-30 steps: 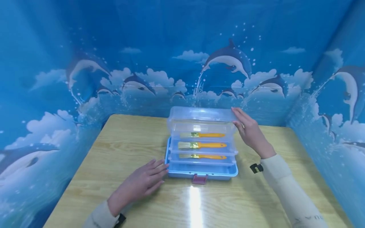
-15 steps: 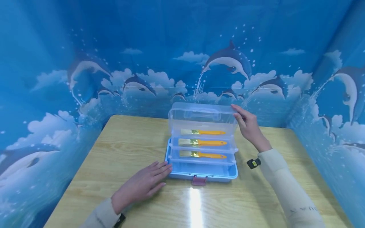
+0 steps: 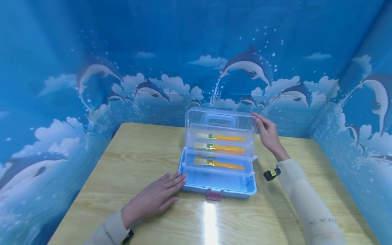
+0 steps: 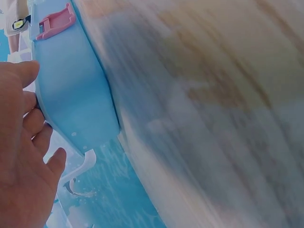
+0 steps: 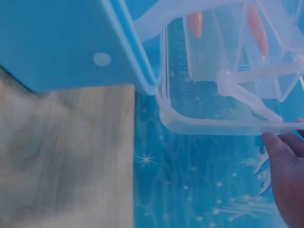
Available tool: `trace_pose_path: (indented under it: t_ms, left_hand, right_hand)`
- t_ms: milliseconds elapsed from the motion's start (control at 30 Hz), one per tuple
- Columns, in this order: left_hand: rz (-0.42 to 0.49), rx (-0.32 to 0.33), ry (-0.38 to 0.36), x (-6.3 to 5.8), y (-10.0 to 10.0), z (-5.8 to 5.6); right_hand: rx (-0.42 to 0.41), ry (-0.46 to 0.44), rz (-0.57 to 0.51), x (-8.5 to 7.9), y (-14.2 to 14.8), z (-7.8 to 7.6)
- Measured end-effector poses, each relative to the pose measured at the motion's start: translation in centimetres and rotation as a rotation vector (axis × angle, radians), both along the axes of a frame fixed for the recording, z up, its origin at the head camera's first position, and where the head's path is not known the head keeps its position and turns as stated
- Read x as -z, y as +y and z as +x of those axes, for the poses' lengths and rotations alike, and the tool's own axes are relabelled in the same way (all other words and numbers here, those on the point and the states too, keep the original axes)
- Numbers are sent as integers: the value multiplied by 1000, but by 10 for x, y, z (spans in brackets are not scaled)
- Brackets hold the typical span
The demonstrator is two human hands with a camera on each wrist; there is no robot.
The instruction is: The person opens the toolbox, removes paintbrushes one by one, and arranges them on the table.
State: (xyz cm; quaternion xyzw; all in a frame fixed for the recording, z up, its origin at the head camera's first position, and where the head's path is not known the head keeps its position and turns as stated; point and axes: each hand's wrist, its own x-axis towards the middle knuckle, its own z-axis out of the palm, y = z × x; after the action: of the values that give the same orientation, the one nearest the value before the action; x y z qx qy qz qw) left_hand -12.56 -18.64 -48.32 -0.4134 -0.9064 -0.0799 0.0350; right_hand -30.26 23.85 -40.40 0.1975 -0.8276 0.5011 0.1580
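Observation:
A blue toolbox (image 3: 218,192) stands on the table with its clear lid (image 3: 191,117) raised at the back. Clear tiered trays (image 3: 186,153) are spread above its base, bearing three paintbrushes (image 3: 229,148) with orange handles and pale bristles. My right hand (image 3: 269,136) pinches the lid's right edge between thumb and fingers; the right wrist view shows this hand (image 5: 289,175) at the lid's rim. With fingers nearly straight, my left hand (image 3: 154,195) rests on the base's front left corner. A pink latch (image 4: 57,22) hangs at the base's front.
The wooden table (image 3: 147,146) extends around the box on all sides. Behind and beside it hangs a blue dolphin-print curtain (image 3: 171,44). Bright glare (image 3: 210,221) lies on the tabletop in front of the box.
The lid has swung further up and back with my right hand on its edge, and its handle now shows clearly. The trays have risen slightly. My left hand has shifted slightly onto the box corner.

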Motion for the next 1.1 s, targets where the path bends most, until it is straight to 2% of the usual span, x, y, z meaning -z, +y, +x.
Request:
trace_pose_path:
  t_ms: [167, 400, 533, 733, 900, 1100]
  left_hand:
    - [-2, -2, -3, 1, 1, -1]
    - [5, -15, -64, -1, 0, -1]
    - [-10, -8, -47, 0, -2, 0]
    - [-8, 20, 34, 2, -5, 1]
    - [-15, 43, 5, 1, -7, 2]
    - [-13, 50, -50, 0, -5, 2]
  right_hand:
    - [3, -152, -67, 21, 14, -17]
    - [-65, -280, -141, 27, 15, -26]
    - [-70, -316, -143, 33, 14, -30]
    - [26, -343, -123, 47, 12, -39]
    - [64, -344, -79, 54, 8, -48]
    - [72, -403, -179, 58, 1, -55]
